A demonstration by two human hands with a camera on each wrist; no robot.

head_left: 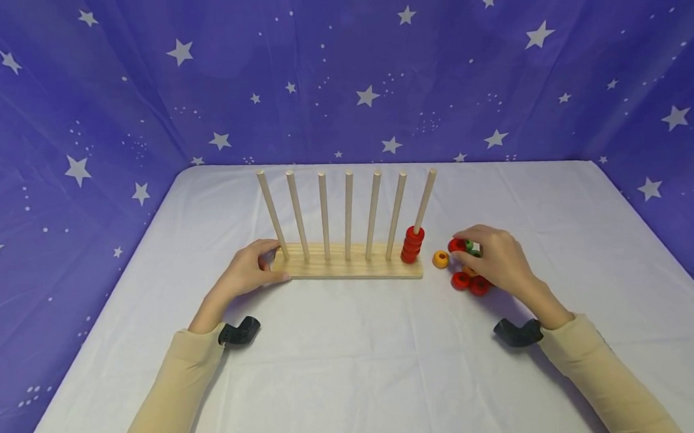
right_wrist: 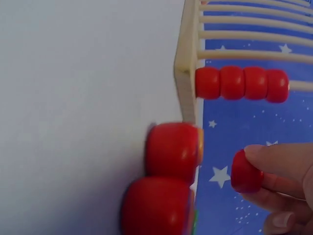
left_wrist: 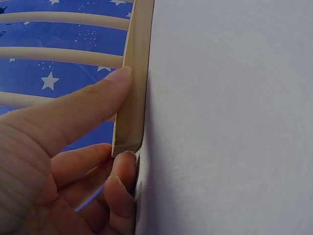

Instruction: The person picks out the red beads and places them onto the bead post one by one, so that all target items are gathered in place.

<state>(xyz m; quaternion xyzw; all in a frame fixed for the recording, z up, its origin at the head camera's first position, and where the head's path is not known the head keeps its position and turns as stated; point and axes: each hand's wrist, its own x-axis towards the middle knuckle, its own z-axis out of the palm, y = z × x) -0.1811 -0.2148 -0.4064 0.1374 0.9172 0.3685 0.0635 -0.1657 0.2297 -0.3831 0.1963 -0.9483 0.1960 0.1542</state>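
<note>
My left hand (head_left: 242, 271) holds the left end of a wooden base (head_left: 351, 267), thumb along its front edge and fingers at its end. Upright wooden pegs (head_left: 349, 216) rise from the base in a row. On the rightmost peg sits a stack of several red beads (head_left: 412, 245). To the right of the base, my right hand (head_left: 498, 259) pinches a red bead (right_wrist: 246, 172) between thumb and fingers, above the tabletop. Under and around that hand lie loose beads: red ones (head_left: 460, 281), a yellow one (head_left: 441, 259) and green ones (head_left: 469, 243), partly hidden by the hand.
A white cloth (head_left: 360, 378) covers the table. Behind and at the sides hangs a purple-blue backdrop (head_left: 322, 55) with white stars. Black devices (head_left: 240, 331) are worn at both wrists, beside the beige sleeves (head_left: 165, 394).
</note>
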